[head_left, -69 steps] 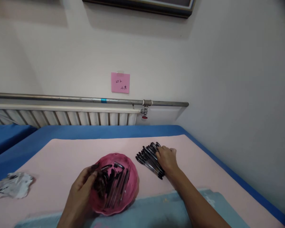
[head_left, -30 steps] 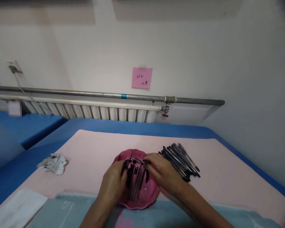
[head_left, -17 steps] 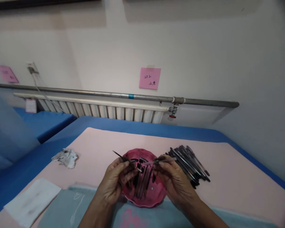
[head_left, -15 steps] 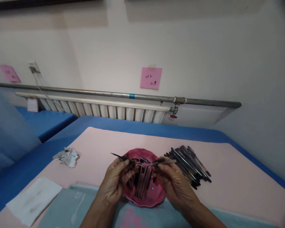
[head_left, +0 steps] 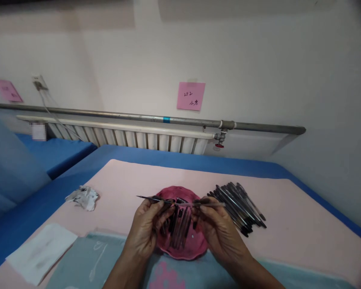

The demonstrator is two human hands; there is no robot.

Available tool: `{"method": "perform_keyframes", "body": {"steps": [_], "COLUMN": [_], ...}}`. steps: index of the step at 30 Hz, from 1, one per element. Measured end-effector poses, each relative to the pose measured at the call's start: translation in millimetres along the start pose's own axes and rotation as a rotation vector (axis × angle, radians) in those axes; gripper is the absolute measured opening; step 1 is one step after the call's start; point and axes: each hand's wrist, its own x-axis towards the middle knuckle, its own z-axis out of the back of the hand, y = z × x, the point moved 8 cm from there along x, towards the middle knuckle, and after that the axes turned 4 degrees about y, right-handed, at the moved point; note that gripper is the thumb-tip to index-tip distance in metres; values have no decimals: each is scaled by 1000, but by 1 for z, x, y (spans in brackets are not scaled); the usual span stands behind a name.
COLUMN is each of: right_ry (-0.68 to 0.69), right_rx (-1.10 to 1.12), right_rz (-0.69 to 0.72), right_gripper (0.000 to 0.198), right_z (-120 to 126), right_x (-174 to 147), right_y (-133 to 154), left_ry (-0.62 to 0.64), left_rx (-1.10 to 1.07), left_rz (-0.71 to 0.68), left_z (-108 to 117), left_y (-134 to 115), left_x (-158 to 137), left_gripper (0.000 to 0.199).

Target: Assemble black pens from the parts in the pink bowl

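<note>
Over the pink plate, my left hand pinches a thin pen refill, its dark pointed tip sticking out to the left. Opposite it, my right hand pinches a thin translucent tube whose pale end shows at the right. Between the fingertips the two run in one line; I cannot tell whether they are joined or a single piece. Dark ink stains the fingers of both hands. Below lies the scalloped pink plate, holding several clear pen barrels and small dark parts, partly hidden by my hands.
A heap of black-capped pens lies right of the plate. To the left are a crumpled, ink-marked tissue and a smudged white sheet. A grey-green cloth covers the near edge. Behind stand a radiator and pipe.
The refill and the tube, slightly angled to each other before, now lie in one straight line. My hands have barely moved. The whole view has shifted a little.
</note>
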Motion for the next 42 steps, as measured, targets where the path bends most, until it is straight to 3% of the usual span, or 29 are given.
{"method": "perform_keyframes", "body": {"steps": [42], "right_ry": [73], "right_rx": [-91], "right_rz": [64], "right_gripper": [20], "right_z": [0], "right_x": [0], "right_y": [4], "left_ry": [-52], "left_rx": [-35], "left_rz": [22], "left_z": [6], "left_y": [5], "left_x": [2], "left_gripper": [13]}}
